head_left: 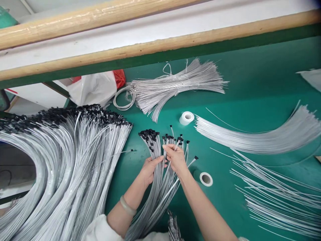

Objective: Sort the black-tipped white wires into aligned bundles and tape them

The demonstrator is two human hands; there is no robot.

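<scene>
A person's bare hands work through grey cables (157,177) tipped with black connectors (149,135) at the centre of a green tabletop (169,115). The left hand (147,170) grasps the bunch, its thumb laid across the front; the right hand (177,160) pinches strands just below the connectors, though exactly which ones cannot be told. At 9 o'clock from the hands spreads a far larger mass of black-tipped cables (67,167). A tied sheaf of wires (180,85) lies at 12 o'clock, a white roll (184,120) at 1 and another roll (211,179) near 4. A curved wire bundle (258,137) stretches between 2 and 3 o'clock.
</scene>
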